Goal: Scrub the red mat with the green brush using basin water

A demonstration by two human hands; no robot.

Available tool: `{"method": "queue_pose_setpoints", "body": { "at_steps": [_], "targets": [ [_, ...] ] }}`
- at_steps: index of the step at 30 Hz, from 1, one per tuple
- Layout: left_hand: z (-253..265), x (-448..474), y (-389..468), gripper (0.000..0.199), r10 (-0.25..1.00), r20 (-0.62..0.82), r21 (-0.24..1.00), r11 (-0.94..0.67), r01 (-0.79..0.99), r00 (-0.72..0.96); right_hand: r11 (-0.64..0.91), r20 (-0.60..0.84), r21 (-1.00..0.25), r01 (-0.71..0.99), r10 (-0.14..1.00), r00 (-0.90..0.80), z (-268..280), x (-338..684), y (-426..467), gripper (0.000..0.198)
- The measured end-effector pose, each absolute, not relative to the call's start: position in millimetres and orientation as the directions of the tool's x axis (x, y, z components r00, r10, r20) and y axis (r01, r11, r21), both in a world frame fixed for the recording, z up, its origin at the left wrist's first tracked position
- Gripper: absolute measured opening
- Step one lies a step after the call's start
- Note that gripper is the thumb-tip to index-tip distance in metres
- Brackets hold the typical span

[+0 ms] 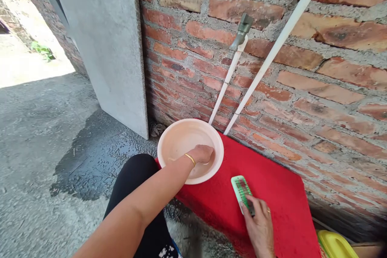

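Observation:
My left hand (203, 153) dips into the pale pink basin (161, 153), which holds cloudy water. Its fingers bend downward and are mostly hidden, so I cannot tell what, if anything, they hold. A gold bangle circles that wrist. My right hand (260, 222) is closed on the near end of a light green scrubbing brush (241, 187), thumb on one side and fingers on the other. The brush lies bristles up on a red cloth-covered surface (278, 185), to the right of the basin.
A brick wall (272, 117) with a grey tap (241, 34) and white pipes (281, 44) rises behind the basin. A grey slab (111, 48) leans at the left. The concrete floor (33, 137) has a wet patch. Something yellow (337, 244) stands at the lower right.

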State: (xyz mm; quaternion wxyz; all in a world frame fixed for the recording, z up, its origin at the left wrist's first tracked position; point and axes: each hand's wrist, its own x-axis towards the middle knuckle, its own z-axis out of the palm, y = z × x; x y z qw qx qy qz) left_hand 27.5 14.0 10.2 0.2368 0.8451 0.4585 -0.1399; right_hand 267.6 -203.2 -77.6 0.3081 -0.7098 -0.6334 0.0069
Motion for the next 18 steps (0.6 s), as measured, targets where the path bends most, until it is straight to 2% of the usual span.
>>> {"method": "queue_pose_setpoints", "body": {
  "at_steps": [4, 9, 11, 14, 18],
  "targets": [
    [11, 26, 14, 0.03, 0.708, -0.453, 0.26, -0.476, 0.84, 0.542, 0.126, 0.387, -0.362, 0.924, 0.922, 0.026, -73, 224, -186, 0.033],
    [8, 25, 15, 0.031, 0.719, -0.449, 0.251, -0.468, 0.847, 0.53, 0.083, 0.404, -0.226, 0.971, 0.915, 0.016, -69, 228, -162, 0.037],
    [7, 25, 16, 0.03, 0.725, -0.447, 0.251, -0.462, 0.851, 0.525, 0.007, 0.424, -0.172, 0.985, 0.903, 0.068, -69, 247, -158, 0.043],
    [6, 26, 17, 0.029, 0.719, -0.446, 0.257, -0.467, 0.846, 0.532, -0.199, 0.463, -0.103, 0.975, 0.858, 0.224, -70, 293, -165, 0.056],
    [9, 27, 17, 0.032, 0.706, -0.472, 0.261, -0.46, 0.849, 0.527, -0.49, 0.47, -0.098, 0.866, 0.744, 0.475, -71, 361, -199, 0.065]
  ]
}}
